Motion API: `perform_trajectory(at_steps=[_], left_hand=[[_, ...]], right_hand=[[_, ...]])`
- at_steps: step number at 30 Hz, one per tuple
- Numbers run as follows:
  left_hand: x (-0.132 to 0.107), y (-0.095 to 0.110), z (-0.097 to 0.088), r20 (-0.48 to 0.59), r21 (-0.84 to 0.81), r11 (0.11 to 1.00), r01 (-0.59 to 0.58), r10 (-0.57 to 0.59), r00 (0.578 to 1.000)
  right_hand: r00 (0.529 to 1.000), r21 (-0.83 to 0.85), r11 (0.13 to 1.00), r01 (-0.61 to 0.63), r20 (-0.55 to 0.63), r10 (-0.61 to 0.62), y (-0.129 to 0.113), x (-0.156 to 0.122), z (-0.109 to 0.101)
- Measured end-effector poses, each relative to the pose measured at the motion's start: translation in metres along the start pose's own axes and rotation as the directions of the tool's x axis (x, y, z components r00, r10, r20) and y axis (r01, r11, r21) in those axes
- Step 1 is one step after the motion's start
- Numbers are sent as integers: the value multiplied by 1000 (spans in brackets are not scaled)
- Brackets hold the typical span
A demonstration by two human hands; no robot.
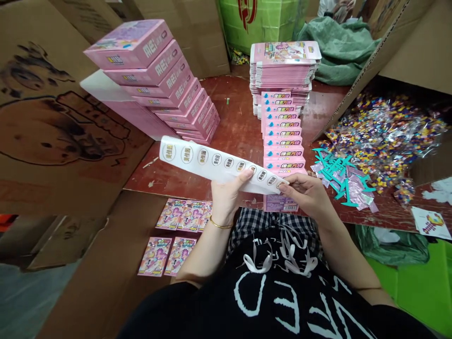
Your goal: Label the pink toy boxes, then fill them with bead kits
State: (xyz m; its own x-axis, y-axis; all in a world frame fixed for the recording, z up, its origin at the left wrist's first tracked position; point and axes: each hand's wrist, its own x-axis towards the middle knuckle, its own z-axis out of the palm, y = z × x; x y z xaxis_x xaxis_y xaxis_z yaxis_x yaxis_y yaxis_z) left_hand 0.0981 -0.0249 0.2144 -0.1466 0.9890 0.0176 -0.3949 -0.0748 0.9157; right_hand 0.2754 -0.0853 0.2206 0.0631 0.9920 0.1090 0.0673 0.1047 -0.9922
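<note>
A white strip of round stickers point(197, 162) with printed characters stretches across the front of me. My left hand point(228, 193) is closed on its middle, thumb on top. At the strip's right end my right hand point(305, 190) pinches the edge by the last sticker; whether a sticker is peeled there I cannot tell. Beneath the strip, a row of overlapping pink boxes point(284, 141) runs away from me, printed with coloured characters. The nearest pink box point(273, 203) shows a barcode at the table edge, partly hidden by the strip and my right hand.
Pink boxes point(155, 52) are stacked at the left. Behind the row stands a pile of flat cartons point(282, 70). Small bagged coloured pieces point(388, 136) and teal tools point(335, 172) lie at the right. Several pink packs point(155, 256) sit in a cardboard box point(106, 263) below the table.
</note>
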Motion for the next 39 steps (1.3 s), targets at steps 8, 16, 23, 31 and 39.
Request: perform_trajectory(at_steps=[8,16,23,31,39], left_hand=[[9,-4,-3,-27,-38,999,19,-20,999],[-2,-17,7,-11,-47,997,64,-65,998],[8,-13,9,47,8,999,51,-52,998],[12,-19,3,171,40,999,34,-40,984],[10,-22,4,144,95,995,-13,-1,990]], right_hand=[[998,-46,999,9,-69,-13,3,3,6],[983,-99,993,70,-163,-85,12,3,8],[946,-114,952,284,-131,-298,3,8,-5],[998,199,980,25,-54,-15,1,21,-7],[995,122,993,-11,-96,23,7,22,6]])
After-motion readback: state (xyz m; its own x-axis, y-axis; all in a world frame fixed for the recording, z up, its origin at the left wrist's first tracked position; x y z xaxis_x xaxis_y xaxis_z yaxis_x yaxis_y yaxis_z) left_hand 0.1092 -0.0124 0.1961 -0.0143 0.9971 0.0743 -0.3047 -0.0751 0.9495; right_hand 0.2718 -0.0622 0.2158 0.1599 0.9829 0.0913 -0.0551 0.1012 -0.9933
